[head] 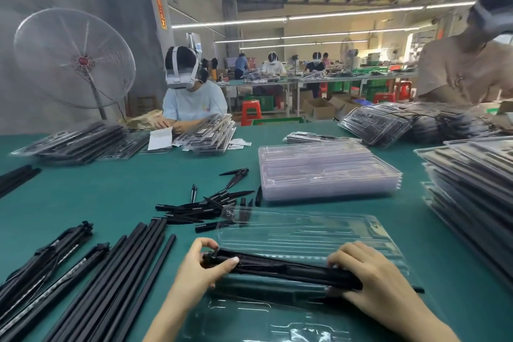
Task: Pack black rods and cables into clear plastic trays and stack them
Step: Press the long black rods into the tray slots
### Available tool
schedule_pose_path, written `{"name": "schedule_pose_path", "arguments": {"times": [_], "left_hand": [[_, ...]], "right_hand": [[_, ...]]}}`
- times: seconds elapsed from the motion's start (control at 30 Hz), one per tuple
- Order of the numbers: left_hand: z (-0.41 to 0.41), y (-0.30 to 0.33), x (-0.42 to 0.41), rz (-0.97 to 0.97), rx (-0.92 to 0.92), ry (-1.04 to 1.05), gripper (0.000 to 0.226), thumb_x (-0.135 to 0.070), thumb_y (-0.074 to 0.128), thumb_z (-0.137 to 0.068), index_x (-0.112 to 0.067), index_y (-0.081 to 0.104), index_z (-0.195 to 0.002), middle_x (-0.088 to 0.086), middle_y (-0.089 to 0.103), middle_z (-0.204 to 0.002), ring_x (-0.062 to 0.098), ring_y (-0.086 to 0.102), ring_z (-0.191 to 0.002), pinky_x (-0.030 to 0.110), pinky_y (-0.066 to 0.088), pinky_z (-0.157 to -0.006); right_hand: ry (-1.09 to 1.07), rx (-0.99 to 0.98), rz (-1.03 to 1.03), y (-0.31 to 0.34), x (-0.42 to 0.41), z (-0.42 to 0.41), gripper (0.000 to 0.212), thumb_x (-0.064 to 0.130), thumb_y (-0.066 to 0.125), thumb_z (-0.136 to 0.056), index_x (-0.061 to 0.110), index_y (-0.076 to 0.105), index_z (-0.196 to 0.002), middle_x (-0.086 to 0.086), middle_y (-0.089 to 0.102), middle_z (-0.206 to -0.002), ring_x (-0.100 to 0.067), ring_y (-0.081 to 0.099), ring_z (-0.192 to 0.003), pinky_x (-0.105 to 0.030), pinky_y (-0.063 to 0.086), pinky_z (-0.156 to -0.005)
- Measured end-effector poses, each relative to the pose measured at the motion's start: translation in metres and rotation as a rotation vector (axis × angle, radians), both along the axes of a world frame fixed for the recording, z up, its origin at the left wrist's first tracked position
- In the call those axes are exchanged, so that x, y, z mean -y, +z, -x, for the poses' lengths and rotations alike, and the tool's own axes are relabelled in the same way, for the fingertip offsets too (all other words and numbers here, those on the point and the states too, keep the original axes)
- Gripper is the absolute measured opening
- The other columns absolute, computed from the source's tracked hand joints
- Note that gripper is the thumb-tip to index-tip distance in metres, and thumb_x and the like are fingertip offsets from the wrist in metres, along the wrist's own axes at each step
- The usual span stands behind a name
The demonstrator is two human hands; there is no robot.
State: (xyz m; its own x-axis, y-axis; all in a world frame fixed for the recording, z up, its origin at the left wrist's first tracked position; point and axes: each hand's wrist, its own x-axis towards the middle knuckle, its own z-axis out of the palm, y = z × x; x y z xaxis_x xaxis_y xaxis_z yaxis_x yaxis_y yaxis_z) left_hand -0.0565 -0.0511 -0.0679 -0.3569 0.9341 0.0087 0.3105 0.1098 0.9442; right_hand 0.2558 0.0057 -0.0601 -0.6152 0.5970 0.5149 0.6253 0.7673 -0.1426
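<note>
Low in the frame's centre, the left hand pinched one end and the right hand curled over the other of a black rod bundle lying across the clear tray, which looked light, stiff, slippery, best gripped at both ends.

Both hands, the left hand and right hand, grip a black bundle over a clear tray at lower centre on the green table.
</note>
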Motion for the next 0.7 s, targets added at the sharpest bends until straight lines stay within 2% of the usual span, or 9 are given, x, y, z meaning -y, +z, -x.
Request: {"name": "schedule_pose_path", "arguments": {"times": [0.07, 0.13, 0.23, 0.3, 0.43, 0.5, 0.57, 0.7], "left_hand": [[-0.001, 0.002, -0.002, -0.031, -0.132, -0.043, 0.049, -0.049, 0.08, -0.06, -0.025, 0.052, -0.092, -0.003, 0.061, -0.097, 0.008, 0.052, -0.08, 0.022, 0.04, -0.074], [-0.002, 0.006, 0.001, -0.065, -0.301, -0.123, 0.047, -0.061, 0.072, -0.06, -0.034, 0.052, -0.094, -0.01, 0.059, -0.091, -0.001, 0.049, -0.073, 0.011, 0.037, -0.067], [0.002, 0.005, 0.008, -0.097, -0.47, -0.254, 0.041, -0.069, 0.061, -0.067, -0.048, 0.054, -0.102, -0.02, 0.062, -0.097, -0.004, 0.054, -0.092, 0.009, 0.038, -0.078], [0.007, 0.002, 0.011, -0.111, -0.516, -0.272, 0.035, -0.068, 0.057, -0.069, -0.052, 0.056, -0.1, -0.013, 0.063, -0.09, 0.002, 0.054, -0.092, 0.014, 0.039, -0.081], [0.01, -0.002, 0.014, -0.145, -0.484, -0.28, 0.024, -0.058, 0.057, -0.075, -0.049, 0.058, -0.097, -0.014, 0.064, -0.09, 0.004, 0.054, -0.089, 0.016, 0.04, -0.077], [0.01, -0.003, 0.014, -0.182, -0.416, -0.267, 0.018, -0.052, 0.058, -0.078, -0.042, 0.06, -0.093, -0.016, 0.064, -0.091, 0.004, 0.053, -0.069, 0.015, 0.04, -0.066], [0.011, -0.005, 0.014, -0.222, -0.35, -0.22, 0.016, -0.048, 0.059, -0.078, -0.038, 0.063, -0.09, -0.011, 0.065, -0.088, 0.005, 0.036, -0.05, 0.013, 0.031, -0.053], [0.013, -0.007, 0.014, -0.231, -0.312, -0.196, 0.011, -0.044, 0.058, -0.079, -0.038, 0.062, -0.087, -0.012, 0.063, -0.086, 0.005, 0.03, -0.049, 0.012, 0.029, -0.051]], "right_hand": [[0.011, -0.007, -0.033, -0.003, -0.002, -0.004, 0.045, 0.013, 0.088, -0.053, 0.027, 0.064, -0.088, 0.013, 0.056, -0.087, -0.012, 0.056, -0.076, -0.028, 0.051, -0.062], [-0.007, -0.013, -0.053, -0.004, -0.002, -0.007, 0.049, 0.003, 0.084, -0.048, 0.026, 0.064, -0.087, 0.012, 0.055, -0.087, -0.012, 0.055, -0.077, -0.029, 0.051, -0.062], [-0.05, 0.005, -0.035, -0.004, 0.001, -0.01, 0.053, 0.003, 0.083, -0.042, 0.029, 0.063, -0.084, 0.014, 0.053, -0.083, -0.004, 0.047, -0.077, -0.018, 0.042, -0.064], [-0.091, 0.007, -0.024, -0.003, 0.004, -0.01, 0.054, 0.007, 0.084, -0.039, 0.03, 0.063, -0.083, 0.016, 0.053, -0.08, -0.002, 0.045, -0.075, -0.014, 0.038, -0.062], [-0.133, -0.006, -0.024, -0.002, 0.006, -0.011, 0.053, 0.013, 0.086, -0.036, 0.029, 0.064, -0.082, 0.015, 0.056, -0.078, -0.008, 0.054, -0.072, -0.023, 0.048, -0.059], [-0.137, 0.004, -0.032, -0.001, 0.005, -0.015, 0.056, 0.018, 0.084, -0.036, 0.032, 0.063, -0.086, 0.016, 0.056, -0.081, -0.011, 0.056, -0.073, -0.027, 0.049, -0.061], [-0.14, 0.007, -0.024, 0.002, 0.004, -0.021, 0.061, 0.03, 0.077, -0.039, 0.039, 0.057, -0.096, 0.019, 0.054, -0.087, -0.008, 0.053, -0.081, -0.028, 0.045, -0.068], [-0.167, 0.055, 0.013, 0.009, 0.001, -0.036, 0.068, 0.041, 0.063, -0.04, 0.046, 0.049, -0.106, 0.02, 0.056, -0.1, -0.004, 0.044, -0.096, -0.03, 0.042, -0.07]]}}
